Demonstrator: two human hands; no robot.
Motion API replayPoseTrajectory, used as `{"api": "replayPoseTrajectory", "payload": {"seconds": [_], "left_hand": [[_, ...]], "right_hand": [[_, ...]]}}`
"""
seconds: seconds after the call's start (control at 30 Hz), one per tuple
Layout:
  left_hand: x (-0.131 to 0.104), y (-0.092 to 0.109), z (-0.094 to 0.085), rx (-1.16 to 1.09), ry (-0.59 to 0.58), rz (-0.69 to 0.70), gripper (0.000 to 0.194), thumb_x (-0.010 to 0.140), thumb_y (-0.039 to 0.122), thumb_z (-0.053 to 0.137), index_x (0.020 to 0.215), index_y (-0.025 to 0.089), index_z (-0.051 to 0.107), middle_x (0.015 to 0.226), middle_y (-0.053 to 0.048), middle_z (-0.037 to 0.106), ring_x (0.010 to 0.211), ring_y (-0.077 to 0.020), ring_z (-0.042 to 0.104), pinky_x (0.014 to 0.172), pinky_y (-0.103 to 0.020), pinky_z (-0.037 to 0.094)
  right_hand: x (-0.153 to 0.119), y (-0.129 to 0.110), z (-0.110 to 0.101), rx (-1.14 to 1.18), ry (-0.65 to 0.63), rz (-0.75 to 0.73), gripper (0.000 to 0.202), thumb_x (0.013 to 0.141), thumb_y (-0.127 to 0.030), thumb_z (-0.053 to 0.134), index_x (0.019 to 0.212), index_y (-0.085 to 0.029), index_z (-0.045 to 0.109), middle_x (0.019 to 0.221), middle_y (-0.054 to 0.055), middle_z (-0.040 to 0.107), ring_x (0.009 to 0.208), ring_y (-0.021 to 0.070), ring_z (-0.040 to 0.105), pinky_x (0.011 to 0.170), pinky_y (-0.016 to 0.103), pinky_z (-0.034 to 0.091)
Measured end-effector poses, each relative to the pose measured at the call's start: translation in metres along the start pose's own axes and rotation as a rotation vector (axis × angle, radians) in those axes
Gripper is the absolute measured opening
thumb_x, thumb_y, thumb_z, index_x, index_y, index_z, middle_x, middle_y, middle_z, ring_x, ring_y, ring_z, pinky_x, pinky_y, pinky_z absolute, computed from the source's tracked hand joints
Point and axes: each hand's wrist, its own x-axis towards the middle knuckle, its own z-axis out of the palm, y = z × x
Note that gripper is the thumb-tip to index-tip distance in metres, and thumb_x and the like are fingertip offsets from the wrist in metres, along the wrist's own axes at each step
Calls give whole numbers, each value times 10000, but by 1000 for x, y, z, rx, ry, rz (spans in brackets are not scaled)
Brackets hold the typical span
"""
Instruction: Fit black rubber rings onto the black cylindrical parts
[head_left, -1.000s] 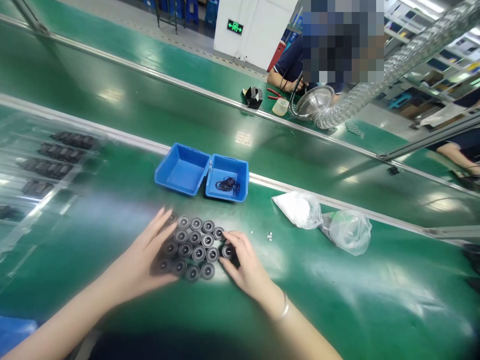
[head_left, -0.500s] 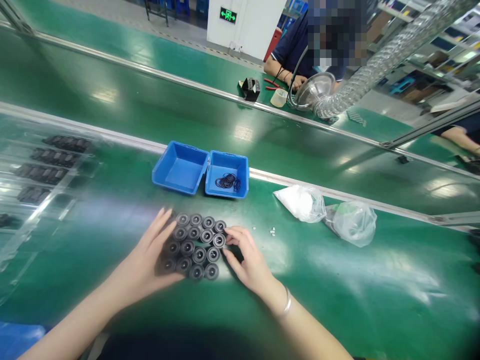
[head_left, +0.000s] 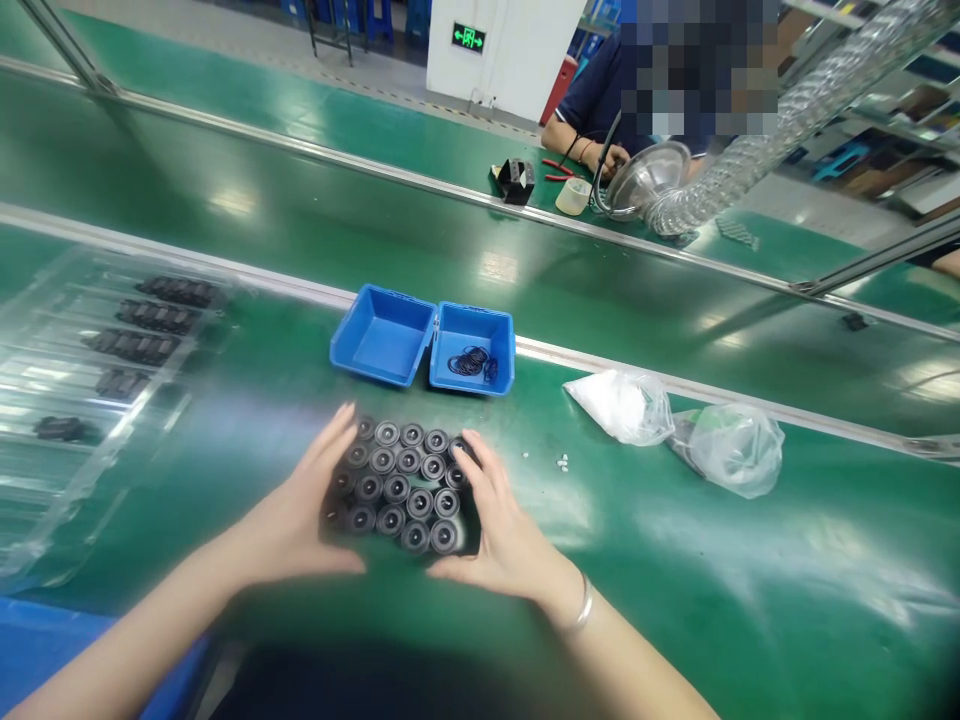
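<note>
Several black round lens-like parts [head_left: 396, 488] stand in close rows on the green table, their ringed tops facing up. My left hand [head_left: 289, 510] lies along the left side of this block with its fingers stretched out, and its thumb spreads below the lower left corner. On the opposite side, my right hand [head_left: 510, 525] cups the block, with its fingertips over the top right parts and its thumb apart below the lower right corner. Neither hand wraps round a single part. Some parts on the left edge are blurred and partly covered by my left fingers.
Beyond the block sit two blue bins [head_left: 384, 335], the right one holding black rubber rings [head_left: 472, 362]. Clear trays [head_left: 45, 370] with black parts lie left. Plastic bags [head_left: 621, 405] and small white bits [head_left: 562, 462] are right. Across the divider, a co-worker's hand [head_left: 611, 158] is near a metal hood [head_left: 651, 178].
The view has shifted, so the bins and bags appear farther right. My right thumb has spread down to the lower right corner. My left hand has eased outward, showing more parts on the left.
</note>
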Motion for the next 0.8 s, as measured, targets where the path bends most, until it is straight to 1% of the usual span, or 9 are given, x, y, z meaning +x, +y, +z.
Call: {"api": "replayPoseTrajectory", "payload": {"seconds": [0.1, 0.27, 0.37, 0.5, 0.63, 0.8], "left_hand": [[5, -9, -5, 40, -45, 38, 1344, 595, 444, 893, 1546, 252, -37, 1618, -205, -25, 1473, -431, 83, 1136, -638, 276], [13, -15, 1, 89, -3, 117, 1262, 643, 498, 851, 1549, 227, 15, 1605, -234, 91, 1473, -427, 106, 1145, -656, 248], [13, -15, 3, 78, 7, 125, 1213, 675, 514, 823, 1548, 210, 38, 1604, -233, 99, 1479, -414, 93, 1156, -646, 234], [11, -14, 2, 60, 4, 107, 1195, 688, 507, 816, 1546, 201, 43, 1609, -222, 81, 1485, -396, 80, 1170, -627, 220], [11, -15, 1, 75, -2, 103, 1210, 678, 513, 823, 1545, 197, 40, 1615, -204, 69, 1489, -384, 66, 1184, -604, 210], [12, -13, 4, 120, -18, 97, 1210, 681, 501, 825, 1544, 201, 31, 1620, -189, 64, 1492, -375, 57, 1189, -590, 218]], "right_hand": [[10, -1, 3, -38, -14, -41, 1188, 686, -684, 714, 1553, -185, 73, 1600, 191, 90, 1487, 385, 74, 1164, 615, 235], [18, 0, 3, -38, -6, -78, 1114, 729, -652, 701, 1551, -195, 105, 1577, 187, 192, 1480, 372, 132, 1157, 616, 263], [18, 0, 2, -31, -1, -73, 1086, 743, -649, 690, 1549, -197, 120, 1574, 182, 198, 1477, 370, 146, 1156, 615, 271], [17, 0, 3, -19, -1, -44, 1072, 755, -637, 688, 1545, -185, 121, 1582, 176, 166, 1482, 355, 134, 1174, 590, 254], [16, 1, 4, -8, -6, -40, 1061, 778, -613, 681, 1546, -180, 90, 1593, 180, 121, 1488, 341, 125, 1178, 570, 261], [17, 2, 5, -10, -25, -56, 1141, 748, -639, 695, 1548, -165, 34, 1613, 182, 0, 1498, 351, 25, 1188, 569, 226]]}}
